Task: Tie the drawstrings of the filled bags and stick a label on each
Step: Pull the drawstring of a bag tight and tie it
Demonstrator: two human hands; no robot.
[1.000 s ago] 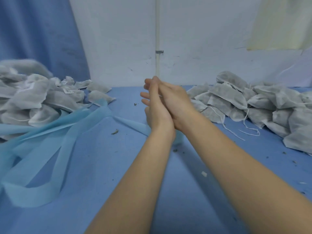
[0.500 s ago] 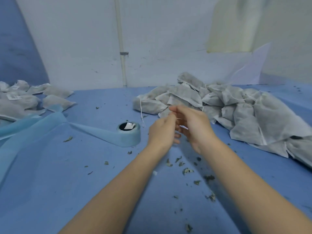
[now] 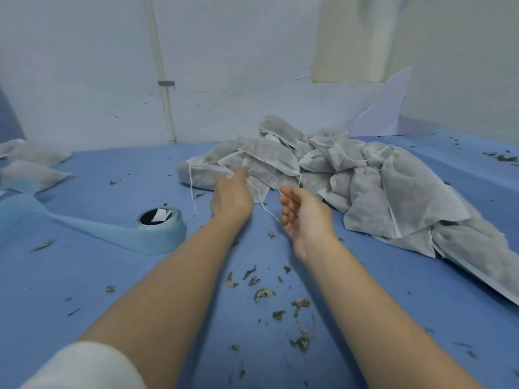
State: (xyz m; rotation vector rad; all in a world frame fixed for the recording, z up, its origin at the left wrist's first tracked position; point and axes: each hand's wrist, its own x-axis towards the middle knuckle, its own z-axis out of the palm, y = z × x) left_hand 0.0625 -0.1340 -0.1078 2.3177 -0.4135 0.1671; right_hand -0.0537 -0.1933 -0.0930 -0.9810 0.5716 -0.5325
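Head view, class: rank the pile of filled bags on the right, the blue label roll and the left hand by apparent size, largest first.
1. Pile of filled bags.
2. Blue label roll and left hand: look alike, so unranked.

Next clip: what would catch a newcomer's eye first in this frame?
The heap of grey filled bags at right centre against the wall, white drawstrings trailing out. Both bare hands reach toward its near edge: the left hand touches a bag, the right hand hangs loosely curled just short of it. Left of them lies a pale blue label roll, its strip trailing across the blue table.

Both hands [image 3: 231, 196] [image 3: 304, 217] outstretched, fingers relaxed
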